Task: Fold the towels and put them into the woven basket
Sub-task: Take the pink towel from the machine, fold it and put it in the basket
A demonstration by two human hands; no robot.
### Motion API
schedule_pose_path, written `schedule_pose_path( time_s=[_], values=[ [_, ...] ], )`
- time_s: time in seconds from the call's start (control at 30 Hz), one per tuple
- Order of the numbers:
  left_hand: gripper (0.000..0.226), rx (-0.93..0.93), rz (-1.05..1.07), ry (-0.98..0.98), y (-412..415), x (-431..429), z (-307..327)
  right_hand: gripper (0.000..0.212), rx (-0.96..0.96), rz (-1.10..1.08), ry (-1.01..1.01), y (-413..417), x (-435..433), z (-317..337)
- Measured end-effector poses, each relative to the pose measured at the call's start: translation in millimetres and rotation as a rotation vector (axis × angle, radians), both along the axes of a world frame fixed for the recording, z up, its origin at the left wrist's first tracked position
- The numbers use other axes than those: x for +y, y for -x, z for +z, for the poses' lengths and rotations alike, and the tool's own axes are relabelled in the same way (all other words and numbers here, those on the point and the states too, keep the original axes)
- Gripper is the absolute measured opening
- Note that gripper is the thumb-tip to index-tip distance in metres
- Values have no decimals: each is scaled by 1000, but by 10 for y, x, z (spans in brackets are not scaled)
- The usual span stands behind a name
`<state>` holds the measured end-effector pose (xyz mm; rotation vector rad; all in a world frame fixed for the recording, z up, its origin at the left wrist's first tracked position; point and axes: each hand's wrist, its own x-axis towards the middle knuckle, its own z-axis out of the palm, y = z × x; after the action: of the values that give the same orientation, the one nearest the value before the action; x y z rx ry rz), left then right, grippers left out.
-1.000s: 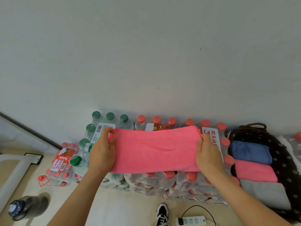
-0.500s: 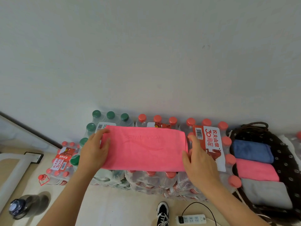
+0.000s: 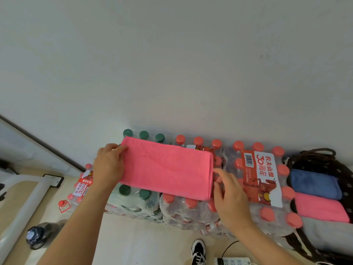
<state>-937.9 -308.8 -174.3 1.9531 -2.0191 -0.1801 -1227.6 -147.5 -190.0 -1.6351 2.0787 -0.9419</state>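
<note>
Lying flat between both hands, pink towel [image 3: 166,169] on bottle packs [image 3: 193,209] | left hand [image 3: 109,165] pinches its edge; right hand [image 3: 230,196] open, fingertips touching | basket [image 3: 343,173] right of right hand

A: What can't you make out around the pink towel [image 3: 168,169]?

B: It covers most bottle caps under it. Right of it, the woven basket [image 3: 322,161] runs off the frame's edge, its grey towel [image 3: 324,234] cut short.

A: Below it?

B: The shoe [image 3: 198,252] and power strip [image 3: 234,262] are cropped at the bottom. The embossed lettering on the towel is unreadable.
</note>
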Motion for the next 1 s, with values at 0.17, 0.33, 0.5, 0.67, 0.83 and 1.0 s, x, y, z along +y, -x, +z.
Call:
schedule_pose_path(
  time_s=[0.17,0.33,0.5,0.67,0.83,1.0],
  values=[
    [31,42,-189,2,607,424,167,22,-135,-60,-11,47,-87,70],
    [25,131,-506,-154,1475,1213,57,12,-322,-114,-156,151,-338,84],
    [17,26,-490,-90,1649,1296,46,16,-364,-101,-233,198,-443,95],
    [15,78,-505,-158,1681,1279,65,6,-317,-85,-279,200,-517,144],
    [39,-23,-530,-204,1747,1333,51,15,-238,-35,-326,217,-581,189],
    [40,-82,-568,-122,1727,1393,25,30,-30,0,-288,203,-612,273]
  ],
)
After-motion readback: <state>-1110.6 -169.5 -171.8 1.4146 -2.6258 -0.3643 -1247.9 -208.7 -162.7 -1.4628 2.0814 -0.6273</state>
